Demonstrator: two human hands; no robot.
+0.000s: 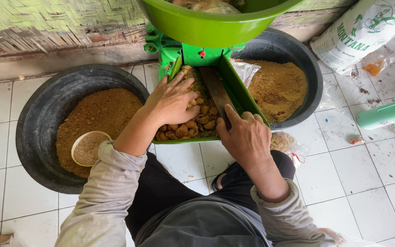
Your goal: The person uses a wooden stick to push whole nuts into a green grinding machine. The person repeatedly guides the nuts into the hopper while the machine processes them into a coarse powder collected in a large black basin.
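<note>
Left hand (172,101) is spread flat, palm down on the brown lumps (193,126) in the green chute (248,103). Right hand (248,137) grips a flat dark blade (216,91) by its lower end, near the chute's right wall. Lumps look light, crumbly; scoop from underneath, not pinch.

The left hand (172,101) presses brown lumps (193,126) in the green metal tray (243,98); the right hand (245,137) grips a flat dark scraper (215,89).

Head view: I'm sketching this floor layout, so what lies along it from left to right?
Black tub of brown meal → small cream bowl → green metal chute → mint-green plastic bottle.
</note>
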